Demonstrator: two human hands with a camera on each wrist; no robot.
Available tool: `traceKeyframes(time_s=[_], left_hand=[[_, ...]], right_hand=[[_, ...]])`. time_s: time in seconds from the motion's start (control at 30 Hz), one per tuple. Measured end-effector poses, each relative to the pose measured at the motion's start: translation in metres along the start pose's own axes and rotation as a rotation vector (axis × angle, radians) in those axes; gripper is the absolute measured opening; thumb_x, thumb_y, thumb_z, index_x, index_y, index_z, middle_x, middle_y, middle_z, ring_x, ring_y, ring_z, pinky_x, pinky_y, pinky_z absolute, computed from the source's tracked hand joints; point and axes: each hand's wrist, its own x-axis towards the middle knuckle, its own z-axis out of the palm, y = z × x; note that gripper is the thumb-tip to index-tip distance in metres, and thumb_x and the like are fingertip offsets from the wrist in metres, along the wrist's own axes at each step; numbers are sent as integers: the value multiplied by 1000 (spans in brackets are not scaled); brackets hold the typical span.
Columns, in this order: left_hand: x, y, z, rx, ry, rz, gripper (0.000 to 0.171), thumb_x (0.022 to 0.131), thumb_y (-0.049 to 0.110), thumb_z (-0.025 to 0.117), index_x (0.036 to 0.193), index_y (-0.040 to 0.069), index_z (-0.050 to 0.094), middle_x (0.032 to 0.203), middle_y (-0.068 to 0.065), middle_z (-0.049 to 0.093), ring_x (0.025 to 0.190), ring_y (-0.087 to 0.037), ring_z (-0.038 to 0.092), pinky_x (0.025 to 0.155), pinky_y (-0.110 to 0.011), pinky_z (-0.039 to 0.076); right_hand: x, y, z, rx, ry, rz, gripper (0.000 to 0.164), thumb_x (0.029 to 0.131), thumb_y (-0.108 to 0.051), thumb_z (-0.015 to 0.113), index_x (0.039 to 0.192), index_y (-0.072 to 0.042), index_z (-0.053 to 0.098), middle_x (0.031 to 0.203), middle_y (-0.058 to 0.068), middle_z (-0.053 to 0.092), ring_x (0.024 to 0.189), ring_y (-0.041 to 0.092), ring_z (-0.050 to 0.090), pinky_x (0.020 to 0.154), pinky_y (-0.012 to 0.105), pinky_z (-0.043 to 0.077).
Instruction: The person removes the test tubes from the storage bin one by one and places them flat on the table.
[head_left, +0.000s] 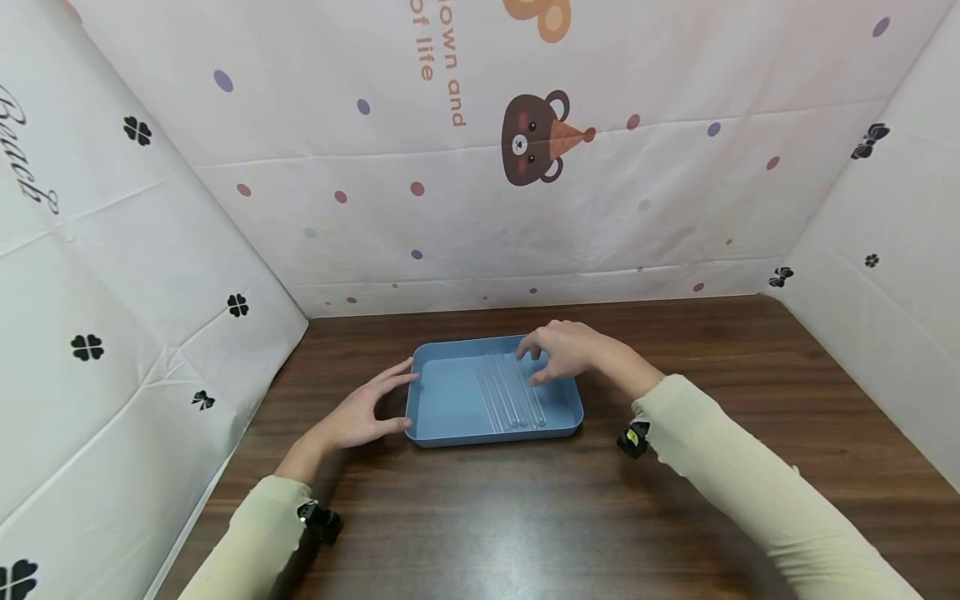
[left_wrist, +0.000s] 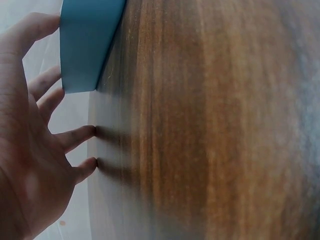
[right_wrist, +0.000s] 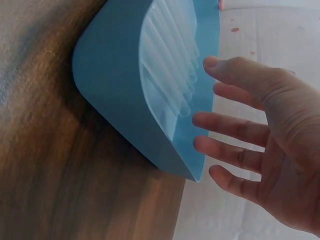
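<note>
The clear test tubes (head_left: 508, 402) lay in the blue tray (head_left: 446, 400), lengthwise from far to near, below and leftward of my nearer right hand (head_left: 564, 348), its fingers spread and empty. My left hand (head_left: 362, 417), also wide, touched the tray's left side.

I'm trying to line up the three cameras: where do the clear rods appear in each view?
Head: the clear rods lie inside the blue tray, just right of picture centre, below mid-height.
Left wrist: not visible.
Right wrist: upper middle, inside the tray.
Shared landmark: the blue tray, at upper left in the left wrist view.
</note>
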Motion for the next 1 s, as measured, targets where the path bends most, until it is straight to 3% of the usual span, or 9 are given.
traceKeyframes(time_s=[0.27,0.63,0.83,1.0], left_hand=[[1,-1,0,11,0,4,76,103,37,79,170,13,51,189,-11,28,172,-48,35,129,-82,35],[0,-2,0,6,0,1,76,103,37,78,170,14,51,189,-10,28,172,-48,35,129,-82,35],[0,-1,0,5,-2,5,76,103,37,78,170,14,51,189,-11,29,171,-48,35,128,-82,35],[0,-2,0,10,-2,4,76,103,37,78,170,14,51,189,-11,29,171,-48,35,128,-83,35]], right_hand=[[6,-1,8,19,44,41,49,97,-36,90,140,-16,79,111,4,85,83,13,73,66,29,53],[13,-6,14,54,56,136,50,97,-34,90,141,-14,78,108,4,87,93,17,79,74,38,62],[16,-9,21,51,41,203,57,97,-38,90,145,-13,76,130,12,84,101,20,77,81,43,64],[17,-12,22,31,23,240,61,97,-40,90,150,-12,73,151,14,76,120,29,78,91,50,66]])
